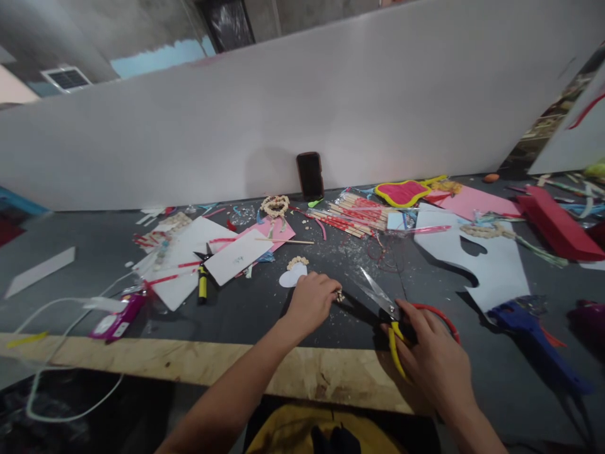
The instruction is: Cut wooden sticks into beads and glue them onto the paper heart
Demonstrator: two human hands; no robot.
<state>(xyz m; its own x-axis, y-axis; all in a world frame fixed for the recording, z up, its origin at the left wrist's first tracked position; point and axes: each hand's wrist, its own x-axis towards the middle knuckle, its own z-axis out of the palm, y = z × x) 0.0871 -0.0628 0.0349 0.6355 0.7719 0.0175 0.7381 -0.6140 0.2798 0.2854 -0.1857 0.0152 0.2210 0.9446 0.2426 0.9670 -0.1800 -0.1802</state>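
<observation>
My left hand (314,302) is closed in a pinch on a small beige beaded piece (339,295) that sticks out past its fingertips. Scissors (392,309) with one red and one yellow handle are in my right hand (432,353), their blades parted and pointing up and left toward the beaded piece without touching it. Just behind my left hand lies a white paper heart (293,275), partly covered by the fingers, with a beige beaded strip (298,261) along its top.
A phone (310,176) leans on the white board (189,132). Patterned sticks (354,214), cut white paper (439,246) and a blue glue gun (534,334) lie right; pliers (203,284), white card (236,257) and a purple packet (120,315) lie left.
</observation>
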